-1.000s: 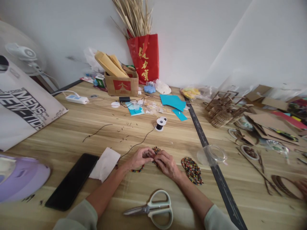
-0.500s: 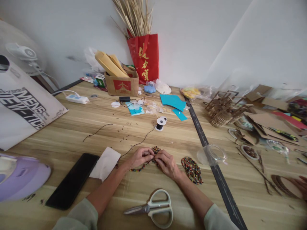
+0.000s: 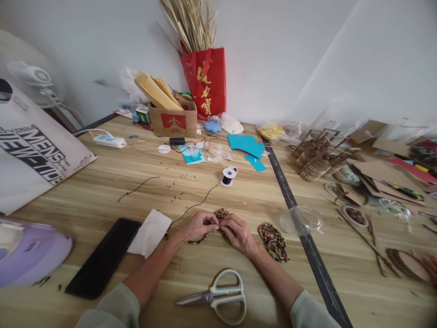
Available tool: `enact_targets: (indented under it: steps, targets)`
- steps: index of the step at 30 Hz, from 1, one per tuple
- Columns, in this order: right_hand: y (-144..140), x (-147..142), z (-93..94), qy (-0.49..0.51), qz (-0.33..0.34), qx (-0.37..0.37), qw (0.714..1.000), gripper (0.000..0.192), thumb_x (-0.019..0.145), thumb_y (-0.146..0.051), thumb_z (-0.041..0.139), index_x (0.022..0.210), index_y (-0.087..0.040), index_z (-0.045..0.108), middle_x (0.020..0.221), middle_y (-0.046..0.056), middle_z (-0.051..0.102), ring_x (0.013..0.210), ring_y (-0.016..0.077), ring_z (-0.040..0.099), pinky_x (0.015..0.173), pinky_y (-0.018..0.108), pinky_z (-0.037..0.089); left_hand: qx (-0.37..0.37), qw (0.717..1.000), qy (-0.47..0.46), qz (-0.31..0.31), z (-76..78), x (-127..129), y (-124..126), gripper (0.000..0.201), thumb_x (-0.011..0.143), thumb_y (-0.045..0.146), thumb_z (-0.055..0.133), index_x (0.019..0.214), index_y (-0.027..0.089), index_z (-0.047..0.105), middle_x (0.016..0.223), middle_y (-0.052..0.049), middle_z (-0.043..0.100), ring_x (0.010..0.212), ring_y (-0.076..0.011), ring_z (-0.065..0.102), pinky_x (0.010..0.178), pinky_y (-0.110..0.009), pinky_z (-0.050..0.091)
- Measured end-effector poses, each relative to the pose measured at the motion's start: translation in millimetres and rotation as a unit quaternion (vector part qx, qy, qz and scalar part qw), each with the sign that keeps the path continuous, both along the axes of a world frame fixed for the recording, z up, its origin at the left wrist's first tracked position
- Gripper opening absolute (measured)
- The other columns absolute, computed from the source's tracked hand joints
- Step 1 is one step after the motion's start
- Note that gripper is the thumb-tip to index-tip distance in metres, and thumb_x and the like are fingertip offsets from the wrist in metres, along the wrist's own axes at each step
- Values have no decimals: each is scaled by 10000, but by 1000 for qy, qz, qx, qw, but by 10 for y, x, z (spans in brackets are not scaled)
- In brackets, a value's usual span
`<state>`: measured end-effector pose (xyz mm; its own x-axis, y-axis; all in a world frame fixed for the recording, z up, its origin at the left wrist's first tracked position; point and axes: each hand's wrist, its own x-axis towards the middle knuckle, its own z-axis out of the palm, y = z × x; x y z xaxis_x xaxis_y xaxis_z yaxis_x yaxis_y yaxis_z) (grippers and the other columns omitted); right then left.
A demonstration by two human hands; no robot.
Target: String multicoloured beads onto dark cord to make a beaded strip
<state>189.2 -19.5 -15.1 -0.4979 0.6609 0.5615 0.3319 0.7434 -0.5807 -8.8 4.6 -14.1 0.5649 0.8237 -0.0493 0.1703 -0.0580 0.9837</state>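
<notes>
My left hand (image 3: 200, 224) and my right hand (image 3: 236, 232) meet fingertip to fingertip over the table, both pinched closed. Between and behind the fingers lies a string of small multicoloured beads (image 3: 221, 212), partly covered by my hands; a tail of it curves out under the left hand. What exactly the fingertips pinch is too small to see clearly. A second coiled bead string (image 3: 273, 242) rests beside my right forearm. Black cord runs from a white spool (image 3: 228, 176) down to behind my left wrist. Scissors (image 3: 221, 297) with pale handles lie between my forearms.
To the left are a black phone (image 3: 103, 258), a white paper (image 3: 150, 233) and a purple object (image 3: 34, 253). A clear plastic roll (image 3: 302, 220) sits on the dark strip. Small woven baskets (image 3: 316, 155) stand back right. Another person's hand (image 3: 430, 268) is at the right edge.
My fingertips have shifted slightly over the beads, and the left fingers are curled a little more. The other person's hand at the right edge has moved a little. Everything else stays put.
</notes>
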Motion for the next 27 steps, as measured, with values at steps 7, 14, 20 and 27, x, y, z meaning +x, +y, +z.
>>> enact_targets:
  steps: [7,14,20,27]
  targets:
    - [1,-9,18,6,-3,2,1000,114,939,-177,507,1002,-183,602,893,85,602,804,171,591,699,288,517,9,1000,9,-2,39,0,-5,137,764,269,598,724,139,620,612,40,527,564,-82,450,545,-178,360]
    - [-3,-10,25,12,-8,-6,1000,107,943,-180,497,982,-184,597,872,85,600,804,172,586,700,294,518,18,1000,0,6,13,2,-1,129,770,259,600,738,136,625,623,30,536,565,-84,452,539,-179,360]
    - [-1,-12,26,5,-10,-3,1000,114,945,-183,491,969,-177,602,860,85,605,792,171,585,694,289,516,16,1000,-18,10,13,2,3,136,778,269,597,758,136,620,643,28,541,575,-86,453,550,-186,361]
    - [1,-4,21,-2,-6,-10,1000,134,954,-218,486,965,-179,613,872,89,616,793,172,594,698,289,521,3,1000,-1,23,59,18,-10,127,739,267,620,730,140,615,637,29,539,583,-89,451,540,-180,363]
